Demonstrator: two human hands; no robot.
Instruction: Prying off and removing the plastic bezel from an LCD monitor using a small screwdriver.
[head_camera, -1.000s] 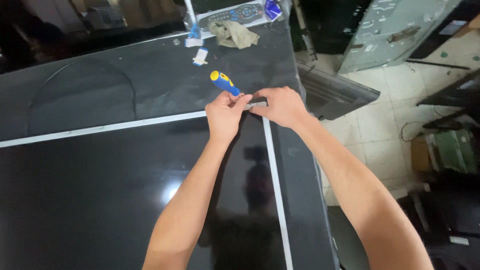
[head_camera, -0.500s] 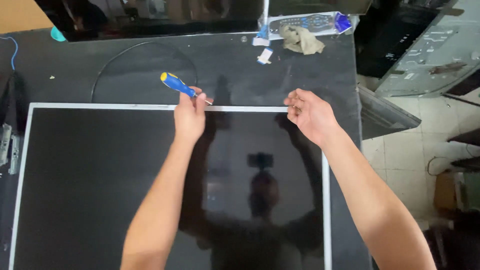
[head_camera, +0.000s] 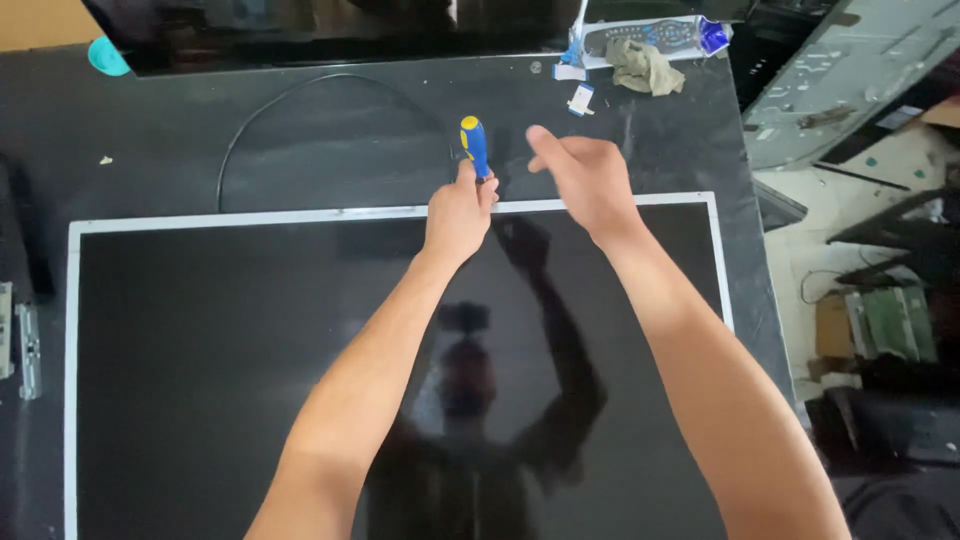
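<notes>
dark workbench, big screen panel, screwdriver at its top edge

dark workbench (head_camera: 300, 130) fills the room's middle, and on it lies a large black screen panel (head_camera: 250, 380) with a pale metal frame, glossy enough to mirror the person bending over it. the left hand (head_camera: 458, 212) is clenched around a screwdriver (head_camera: 475, 147) with a blue and yellow handle, held nearly upright, handle end up, right at the panel's top frame edge; the tip is hidden by the fist. just beside that grip, to its right, the right hand (head_camera: 585, 175) hovers loose and half open above the same edge, grasping nothing, thumb pointing toward the screwdriver.

beyond the grip, away from the person, a thin black cable (head_camera: 290, 95) curves in a loop over the bench. farther off and to the right, near the bench's far corner, a remote control (head_camera: 640, 35) lies next to a crumpled grey rag (head_camera: 645, 68) and a small white connector piece (head_camera: 579, 98). right of the bench, the floor holds scattered boards and parts.
</notes>
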